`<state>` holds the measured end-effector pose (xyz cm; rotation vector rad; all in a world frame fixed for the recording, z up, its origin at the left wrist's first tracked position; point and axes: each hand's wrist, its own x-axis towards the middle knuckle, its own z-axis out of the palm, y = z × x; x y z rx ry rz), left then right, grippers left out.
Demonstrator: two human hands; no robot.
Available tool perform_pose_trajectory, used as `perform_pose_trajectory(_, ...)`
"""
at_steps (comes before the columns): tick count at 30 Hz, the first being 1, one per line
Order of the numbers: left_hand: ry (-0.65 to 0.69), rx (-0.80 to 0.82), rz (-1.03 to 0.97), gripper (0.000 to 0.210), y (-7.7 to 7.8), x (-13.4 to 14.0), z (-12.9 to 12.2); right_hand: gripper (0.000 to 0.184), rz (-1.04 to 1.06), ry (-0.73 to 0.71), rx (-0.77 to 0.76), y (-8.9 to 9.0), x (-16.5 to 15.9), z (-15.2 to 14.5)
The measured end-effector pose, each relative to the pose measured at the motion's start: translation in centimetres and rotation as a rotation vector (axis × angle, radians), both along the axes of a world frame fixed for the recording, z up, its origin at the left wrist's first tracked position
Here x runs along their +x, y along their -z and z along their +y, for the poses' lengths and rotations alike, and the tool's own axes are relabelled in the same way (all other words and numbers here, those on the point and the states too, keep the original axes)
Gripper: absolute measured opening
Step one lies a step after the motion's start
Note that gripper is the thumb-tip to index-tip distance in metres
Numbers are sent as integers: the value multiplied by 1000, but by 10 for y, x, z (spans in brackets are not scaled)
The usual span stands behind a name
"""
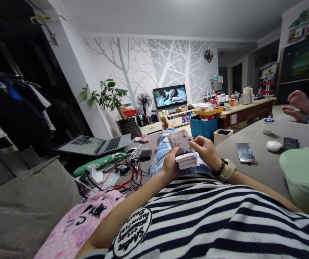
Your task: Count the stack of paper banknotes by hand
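A stack of banknotes (180,141) is held over my lap, bent so that one part stands up and pale ends (188,161) hang toward me. My left hand (170,164) is closed around the stack's left side, with the thumb on the front note. At the upper right edge, the thumb and fingers of my right hand (206,151) pinch a banknote. A pale watch (228,169) and a dark bracelet are on my right wrist. Beneath the notes are blue checked trousers (156,156).
To the left lie an open laptop (100,145), tangled cables (127,176) and a black box (145,155). On the right are a blurred phone-like object (246,153), a white mouse (273,145), a keypad (290,144) and a green cushion (300,169). Another person's feet (300,102) rest beyond.
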<state>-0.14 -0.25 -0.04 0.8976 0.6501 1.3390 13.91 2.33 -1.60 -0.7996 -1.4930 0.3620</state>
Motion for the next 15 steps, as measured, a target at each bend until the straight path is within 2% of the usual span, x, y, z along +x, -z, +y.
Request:
perform_pose_trajectory(9, -57, 18, 26, 11, 2, 1, -1, 39, 9, -26, 15, 1, -1, 1)
perform_pose_trajectory(15, -40, 3, -8, 14, 3, 2, 0, 38, 42, -25, 38, 3, -2, 4)
